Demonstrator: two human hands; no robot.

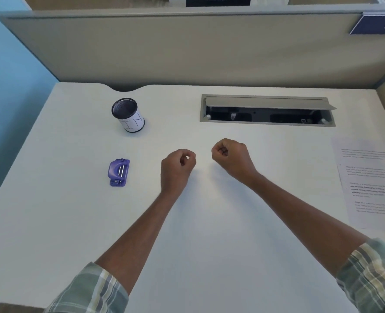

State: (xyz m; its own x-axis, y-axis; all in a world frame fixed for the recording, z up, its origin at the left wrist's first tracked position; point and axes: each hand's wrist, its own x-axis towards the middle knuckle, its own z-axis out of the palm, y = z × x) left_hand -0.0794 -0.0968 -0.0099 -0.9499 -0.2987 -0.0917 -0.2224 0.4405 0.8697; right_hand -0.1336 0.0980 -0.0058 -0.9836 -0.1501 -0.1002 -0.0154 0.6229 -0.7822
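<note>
My left hand (178, 169) and my right hand (231, 158) hover side by side over the middle of the white desk (198, 245), both with fingers curled into loose fists and nothing in them. A small purple hole punch (118, 172) lies flat on the desk to the left of my left hand, well apart from it. Behind it stands a black mesh cup (128, 115) wrapped in a white label with handwritten letters; it looks empty. Printed sheets of paper (372, 184) lie at the desk's right edge, beyond my right hand.
A recessed cable tray (267, 111) with its grey lid raised is set into the back of the desk. A beige partition wall (187, 53) closes off the far side, with a blue number sign (381, 24) at its upper right.
</note>
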